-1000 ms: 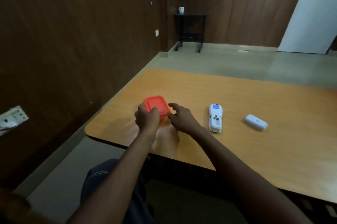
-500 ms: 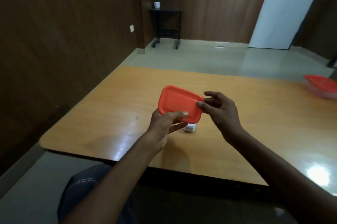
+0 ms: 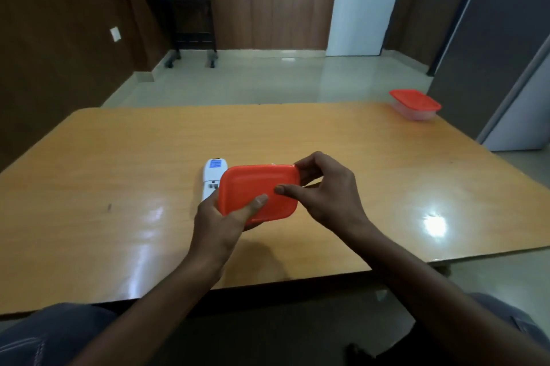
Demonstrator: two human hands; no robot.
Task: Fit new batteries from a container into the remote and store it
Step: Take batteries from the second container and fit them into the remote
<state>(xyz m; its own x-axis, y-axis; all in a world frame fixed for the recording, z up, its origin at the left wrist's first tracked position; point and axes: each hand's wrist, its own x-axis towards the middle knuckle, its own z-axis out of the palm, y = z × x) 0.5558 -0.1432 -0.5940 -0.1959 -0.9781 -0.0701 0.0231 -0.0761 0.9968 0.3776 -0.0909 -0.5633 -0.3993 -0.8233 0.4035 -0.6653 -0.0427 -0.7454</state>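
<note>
We hold the small red-lidded container [image 3: 258,192] above the wooden table [image 3: 119,157], near its front edge. Only the red lid faces the camera; the body beneath it is hidden, so we cannot tell what it contains.

Left hand [image 3: 221,218]: it grips the container from the lower left corner. The thumb lies across the top of the lid, and the remaining fingers curl underneath, out of sight.

Right hand [image 3: 326,190]: it grips the container at the right side. The fingers curl round the upper right corner of the lid, and the thumb presses flat on the lid surface, its tip close to the tip of the left thumb.

The white remote [image 3: 212,178] lies on the table just behind and to the left of the container. Its lower part is covered by the lid and the left hand. A blue panel shows at its far end, and an open recess shows lower down beside the lid edge. We cannot tell whether the recess holds batteries.

A second container [image 3: 415,104], clear with a red lid in place, rests near the far right corner of the table, well apart from both hands.
</note>
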